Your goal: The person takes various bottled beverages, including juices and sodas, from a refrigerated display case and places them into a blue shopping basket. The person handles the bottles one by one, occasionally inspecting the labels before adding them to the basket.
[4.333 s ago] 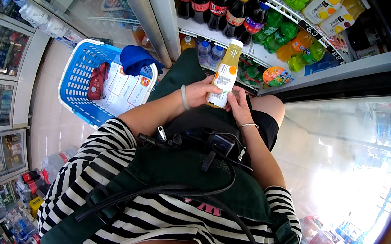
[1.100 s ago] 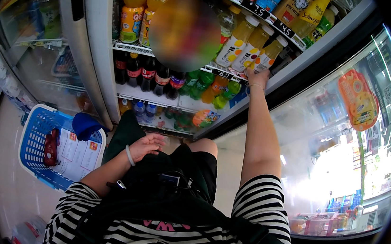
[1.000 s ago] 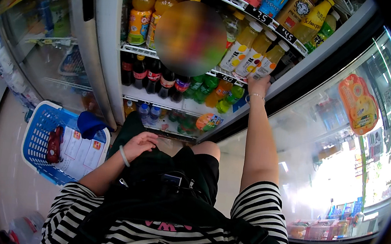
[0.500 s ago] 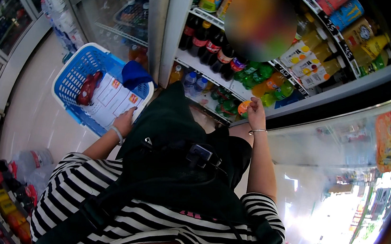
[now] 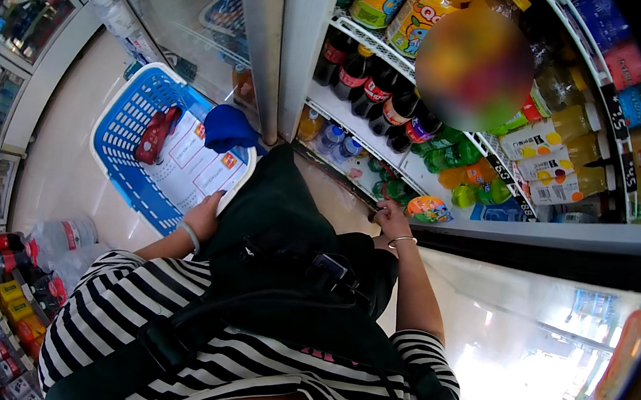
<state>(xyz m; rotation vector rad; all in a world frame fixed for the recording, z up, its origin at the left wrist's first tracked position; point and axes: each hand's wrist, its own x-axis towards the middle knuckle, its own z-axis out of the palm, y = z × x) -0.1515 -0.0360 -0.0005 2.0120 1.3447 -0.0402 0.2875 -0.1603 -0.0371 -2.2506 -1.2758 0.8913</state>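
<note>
My left hand [image 5: 203, 217] is closed over the near right rim of a blue and white plastic basket [image 5: 120, 136]. Inside lie a dark red packet [image 5: 157, 134] and a white printed sheet [image 5: 190, 161]; a blue cloth-like item [image 5: 228, 129] covers the far right corner. With its fingers curled, my right hand [image 5: 394, 222] is low by my knee, in front of an open drinks cooler. Whatever those fingers hold, if anything, is hidden. An orange and green round sticker [image 5: 429, 209] shows just beyond them at the cooler's lower edge.
Shelves of the cooler hold dark cola bottles [image 5: 375, 89], green bottles [image 5: 450, 151] and juice bottles [image 5: 563, 163]. Its glass door [image 5: 526, 323] stands open at my right. Wrapped bottle packs [image 5: 58, 243] sit on the floor at the left, beside glass cabinets [image 5: 24, 13].
My right hand has moved down and left, nearer my knee. The head view has shifted, so the cooler shelves appear farther right. My left hand stays on the basket rim.
</note>
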